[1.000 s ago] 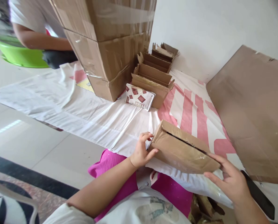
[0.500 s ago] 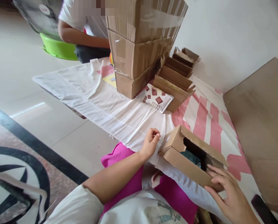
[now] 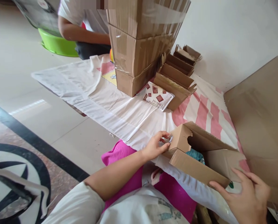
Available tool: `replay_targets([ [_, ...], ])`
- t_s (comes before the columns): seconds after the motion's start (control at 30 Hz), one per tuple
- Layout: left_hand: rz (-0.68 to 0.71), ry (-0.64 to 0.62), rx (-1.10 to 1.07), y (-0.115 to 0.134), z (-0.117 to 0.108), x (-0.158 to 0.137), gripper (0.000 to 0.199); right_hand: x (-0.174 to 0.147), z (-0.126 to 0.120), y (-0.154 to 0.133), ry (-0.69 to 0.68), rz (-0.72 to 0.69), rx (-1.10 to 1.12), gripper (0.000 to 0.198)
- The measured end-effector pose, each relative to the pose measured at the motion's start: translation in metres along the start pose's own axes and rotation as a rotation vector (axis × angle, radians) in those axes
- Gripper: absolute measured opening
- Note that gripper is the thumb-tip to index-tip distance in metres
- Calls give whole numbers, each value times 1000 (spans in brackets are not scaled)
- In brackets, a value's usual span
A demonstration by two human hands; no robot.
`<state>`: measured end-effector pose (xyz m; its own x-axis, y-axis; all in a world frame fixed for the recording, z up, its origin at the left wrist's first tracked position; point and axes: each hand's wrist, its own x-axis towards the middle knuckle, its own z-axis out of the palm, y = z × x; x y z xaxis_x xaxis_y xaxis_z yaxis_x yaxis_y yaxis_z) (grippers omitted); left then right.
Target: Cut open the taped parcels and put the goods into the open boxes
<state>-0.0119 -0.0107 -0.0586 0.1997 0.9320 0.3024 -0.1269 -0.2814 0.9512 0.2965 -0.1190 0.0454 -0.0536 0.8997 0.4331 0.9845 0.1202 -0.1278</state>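
Observation:
An open cardboard box (image 3: 197, 169) lies at the near edge of the cloth-covered table, tilted toward me. Inside it a bundled teal item (image 3: 195, 156) shows in part; its kind is unclear. My left hand (image 3: 156, 145) presses curved fingers and thumb against the box's left end, beside a small pale label (image 3: 170, 138). At the other end, my right hand (image 3: 247, 193) has its thumb at the front wall's corner and its fingers on the end flap (image 3: 223, 161). A small green thing (image 3: 231, 185) peeks out below that flap.
A tall taped cardboard stack (image 3: 134, 56) stands beyond, beside several open boxes (image 3: 173, 84) and a white printed packet (image 3: 159, 96). Another person (image 3: 83, 34) sits behind the stack, near a green basin (image 3: 57, 43). A large cardboard panel (image 3: 260, 124) stands at right.
My left hand has moved right onto the box's end. My right hand has shifted right, and the box's right end now stands wider with its flap swung outward.

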Motion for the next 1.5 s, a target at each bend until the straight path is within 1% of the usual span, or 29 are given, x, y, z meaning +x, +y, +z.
replay_targets([
  [0.07, 9, 4, 78, -1, 2, 0, 29, -5, 6, 1, 20, 44, -57, 81],
  [0.1, 24, -1, 125, -1, 2, 0, 25, -8, 9, 0, -16, 70, -63, 85],
  [0.17, 59, -3, 219, -1, 3, -1, 19, -14, 15, -1, -142, 151, -19, 88],
  [0.23, 92, 11, 286, -1, 5, -1, 18, -18, 21, -3, -208, 253, 27, 88],
  [0.3, 117, 40, 320, -2, 6, 0, 18, -21, 26, -5, -208, 326, 57, 90],
  [0.4, 131, 78, 328, -2, 8, 2, 16, -22, 31, -8, -165, 357, 100, 95],
  [0.5, 71, 108, 307, -3, 10, 5, 13, -21, 33, -10, -131, 355, 138, 97],
  [0.57, -15, 120, 247, -2, 10, 6, 9, -21, 34, -10, -117, 343, 156, 97],
  [0.63, -124, 119, 125, -1, 9, 6, 10, -23, 34, -10, -111, 330, 175, 96],
  [0.67, -180, 118, 42, 1, 9, 7, 15, -24, 34, -9, -113, 327, 184, 95],
  [0.73, -302, 126, -138, 5, 9, 9, 32, -27, 35, -9, -120, 324, 197, 95],
  [0.8, -452, 134, -304, 11, 8, 13, 47, -29, 35, -9, -110, 321, 197, 96],
  [0.87, -619, 117, -425, 19, 6, 18, 53, -30, 36, -9, -93, 309, 187, 94],
  [0.93, -732, 85, -487, 27, 3, 23, 55, -30, 36, -9, -81, 300, 178, 93],
  [1.0, -764, 64, -495, 32, 2, 27, 53, -30, 37, -8, -79, 305, 184, 95],
  [1.13, -719, 28, -474, 30, 3, 29, 39, -29, 38, -7, -90, 359, 219, 101],
  [1.2, -706, 33, -495, 27, 4, 29, 33, -29, 38, -7, -100, 384, 229, 105],
  [1.33, -744, 93, -592, 26, 2, 28, 33, -27, 39, -6, -123, 412, 237, 106],
  [1.5, -766, 86, -698, 28, -6, 30, 33, -25, 41, -6, -95, 393, 221, 99],
])
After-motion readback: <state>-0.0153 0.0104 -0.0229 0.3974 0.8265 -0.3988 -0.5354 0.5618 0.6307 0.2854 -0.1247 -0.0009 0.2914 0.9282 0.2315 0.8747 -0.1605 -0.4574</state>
